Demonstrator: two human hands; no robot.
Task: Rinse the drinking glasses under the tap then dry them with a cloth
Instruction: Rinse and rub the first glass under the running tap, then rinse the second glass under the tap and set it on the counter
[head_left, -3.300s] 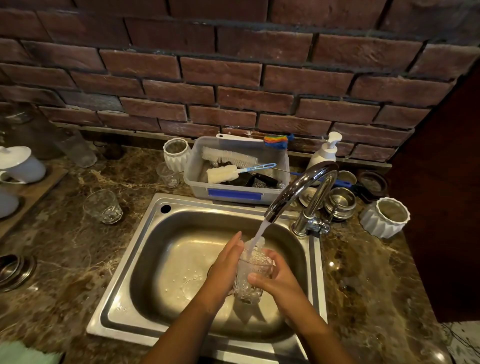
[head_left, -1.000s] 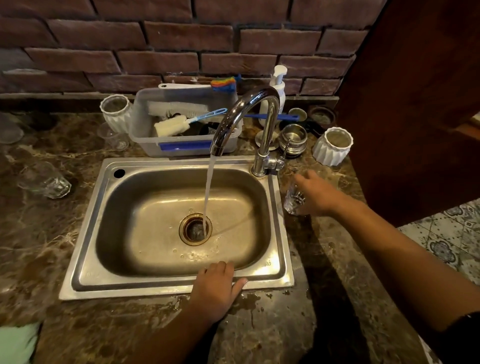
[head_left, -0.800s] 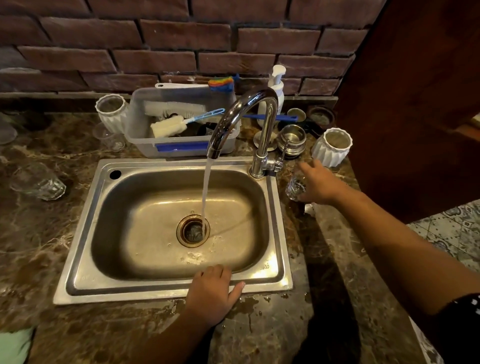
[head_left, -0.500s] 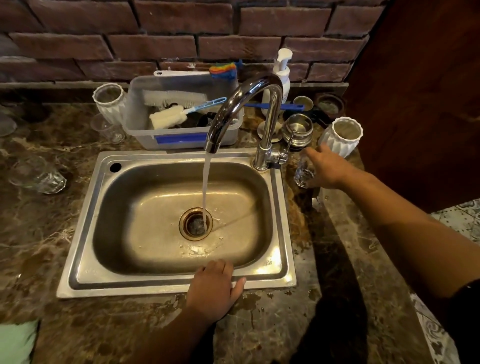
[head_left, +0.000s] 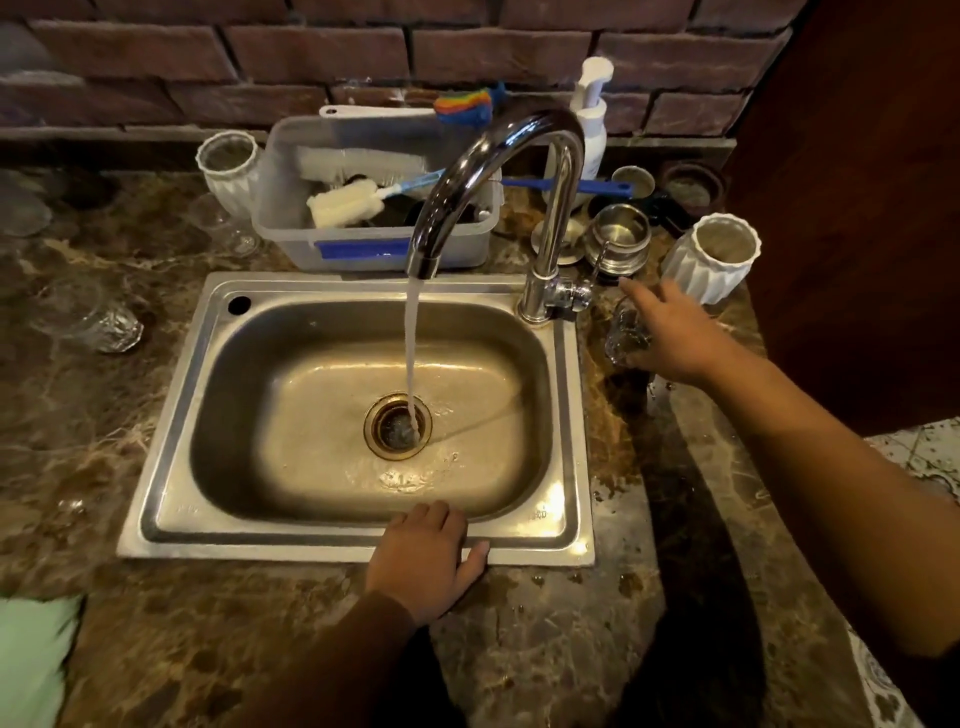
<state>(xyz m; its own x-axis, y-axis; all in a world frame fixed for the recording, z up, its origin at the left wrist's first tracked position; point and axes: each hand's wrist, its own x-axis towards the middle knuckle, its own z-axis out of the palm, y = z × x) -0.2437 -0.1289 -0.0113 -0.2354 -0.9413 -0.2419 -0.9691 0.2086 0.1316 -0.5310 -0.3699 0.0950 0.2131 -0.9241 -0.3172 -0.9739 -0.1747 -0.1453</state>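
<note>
Water runs from the chrome tap (head_left: 488, 166) into the steel sink (head_left: 358, 535). My right hand (head_left: 670, 332) is wrapped around a small clear drinking glass (head_left: 623, 335) that stands on the marble counter right of the sink, near the tap's base. Part of the glass is hidden by my fingers. My left hand (head_left: 423, 558) lies flat on the sink's front rim, holding nothing. Another clear glass (head_left: 96, 325) lies on the counter left of the sink. A pale green cloth (head_left: 31, 660) shows at the bottom left corner.
Behind the sink stand a grey plastic tub (head_left: 374, 244) with brushes, a white soap dispenser (head_left: 589, 119), steel cups (head_left: 618, 239) and two white ribbed pots (head_left: 714, 265) (head_left: 228, 166). A stemmed glass (head_left: 223, 223) stands left of the tub. A dark wooden panel (head_left: 857, 182) bounds the right side.
The glass went from under the tap to the counter right of the sink in my right hand. My left hand came to rest on the sink's front rim. The water keeps running.
</note>
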